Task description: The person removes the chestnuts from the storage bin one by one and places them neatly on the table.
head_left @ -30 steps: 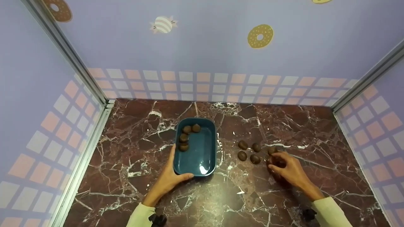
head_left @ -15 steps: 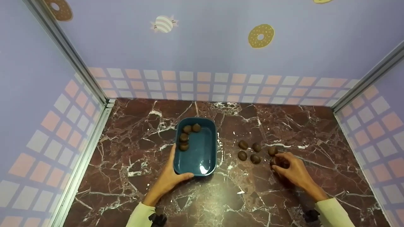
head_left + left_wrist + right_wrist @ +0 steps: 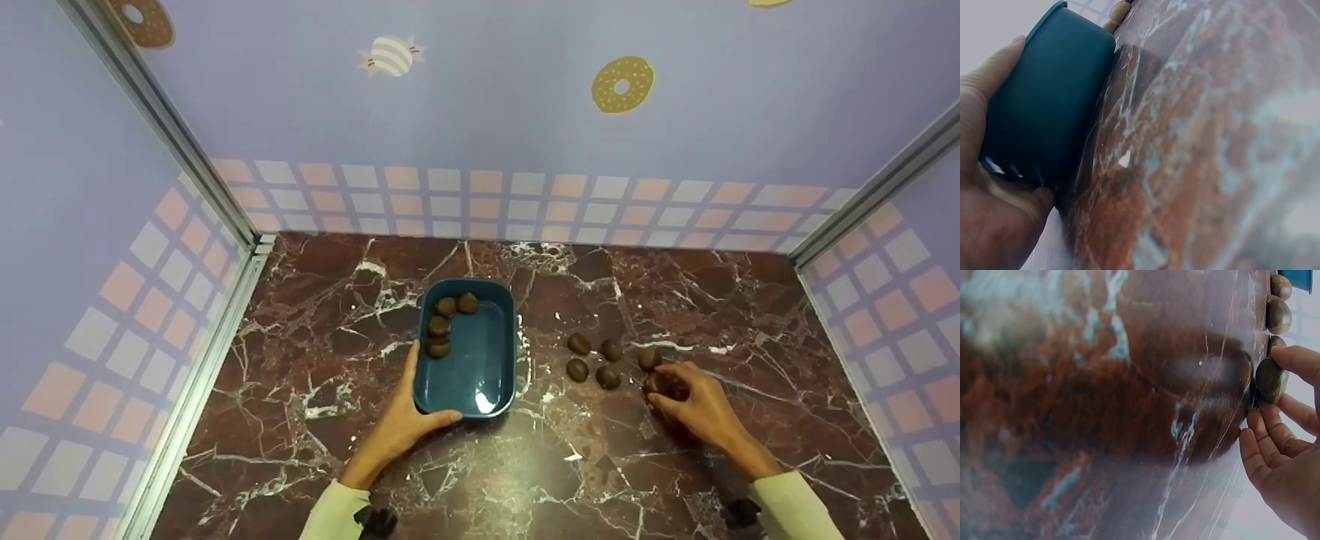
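Observation:
A deep teal rectangular dish (image 3: 480,352) stands on the marble tabletop, with several brown chestnuts (image 3: 439,347) along its far left part. My left hand (image 3: 409,420) holds the dish's near left corner, thumb on the near rim and fingers along the left side. In the left wrist view the dish's outer wall (image 3: 1055,95) shows between thumb and fingers. On the right, my right hand (image 3: 697,405) pinches a chestnut (image 3: 1271,380) between thumb and fingers, at or very near the tabletop. Another chestnut (image 3: 649,358) lies just beyond its fingertips.
Several more loose chestnuts (image 3: 608,377) lie between the dish and my right hand. The marble tabletop (image 3: 525,480) is bounded by a patterned back wall (image 3: 495,112) and side walls with metal edge rails (image 3: 195,390).
My right hand has shifted slightly right with the pinched chestnut, uncovering more of the chestnut beyond it. The left hand and the dish have stayed in place.

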The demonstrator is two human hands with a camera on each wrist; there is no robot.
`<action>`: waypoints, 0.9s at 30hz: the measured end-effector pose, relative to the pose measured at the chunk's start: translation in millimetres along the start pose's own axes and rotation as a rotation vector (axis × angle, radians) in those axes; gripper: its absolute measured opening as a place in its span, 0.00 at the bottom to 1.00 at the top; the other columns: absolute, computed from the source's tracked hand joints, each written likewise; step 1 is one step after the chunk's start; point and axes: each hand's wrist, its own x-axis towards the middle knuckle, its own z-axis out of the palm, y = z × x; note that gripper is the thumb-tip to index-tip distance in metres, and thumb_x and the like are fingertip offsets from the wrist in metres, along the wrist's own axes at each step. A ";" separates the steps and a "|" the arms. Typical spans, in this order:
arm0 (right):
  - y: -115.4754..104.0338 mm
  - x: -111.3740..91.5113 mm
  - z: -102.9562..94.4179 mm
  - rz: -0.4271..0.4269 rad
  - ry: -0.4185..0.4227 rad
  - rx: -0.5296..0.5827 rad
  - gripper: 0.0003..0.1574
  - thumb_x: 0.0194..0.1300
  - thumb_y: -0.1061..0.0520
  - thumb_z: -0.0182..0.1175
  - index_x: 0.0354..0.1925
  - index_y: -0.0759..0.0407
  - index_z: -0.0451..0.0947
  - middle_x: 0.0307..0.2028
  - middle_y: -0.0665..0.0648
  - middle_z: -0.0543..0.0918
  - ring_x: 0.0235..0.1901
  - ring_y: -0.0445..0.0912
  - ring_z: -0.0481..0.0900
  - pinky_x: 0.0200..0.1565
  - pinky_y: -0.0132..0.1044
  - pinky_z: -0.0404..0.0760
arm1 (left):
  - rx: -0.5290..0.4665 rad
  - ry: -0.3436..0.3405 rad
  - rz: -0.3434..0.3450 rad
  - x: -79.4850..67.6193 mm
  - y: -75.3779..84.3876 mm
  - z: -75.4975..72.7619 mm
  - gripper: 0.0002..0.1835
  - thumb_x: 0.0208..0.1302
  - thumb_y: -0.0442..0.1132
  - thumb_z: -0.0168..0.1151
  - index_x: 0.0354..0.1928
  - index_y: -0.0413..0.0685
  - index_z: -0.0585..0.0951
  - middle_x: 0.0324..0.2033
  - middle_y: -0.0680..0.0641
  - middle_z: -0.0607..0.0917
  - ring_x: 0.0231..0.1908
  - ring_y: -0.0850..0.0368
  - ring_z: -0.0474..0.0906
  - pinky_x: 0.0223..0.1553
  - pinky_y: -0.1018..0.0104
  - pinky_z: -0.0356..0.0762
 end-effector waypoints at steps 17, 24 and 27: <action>-1.8 -1.7 -4.3 -0.021 0.024 -0.001 0.25 0.59 0.64 0.84 0.54 0.66 0.89 0.44 0.56 0.88 0.42 0.53 0.86 0.46 0.41 0.84 | -0.009 -0.005 -0.005 -0.9 1.2 -0.4 0.77 0.55 0.46 0.90 0.92 0.55 0.39 0.89 0.40 0.42 0.87 0.36 0.39 0.82 0.29 0.41; -3.1 -1.7 -7.9 -0.017 0.029 0.002 0.25 0.58 0.65 0.84 0.54 0.65 0.90 0.44 0.57 0.88 0.42 0.54 0.86 0.47 0.35 0.82 | -0.028 -0.010 0.007 -0.5 1.2 -0.3 0.78 0.55 0.46 0.90 0.91 0.55 0.38 0.89 0.40 0.42 0.87 0.36 0.38 0.82 0.31 0.41; -3.3 -0.5 -10.2 -0.023 0.033 -0.005 0.25 0.59 0.65 0.83 0.54 0.65 0.89 0.46 0.58 0.88 0.45 0.55 0.87 0.50 0.29 0.79 | -0.023 -0.010 0.009 -0.5 0.8 -0.3 0.78 0.54 0.47 0.90 0.91 0.55 0.38 0.89 0.40 0.42 0.87 0.36 0.39 0.82 0.31 0.41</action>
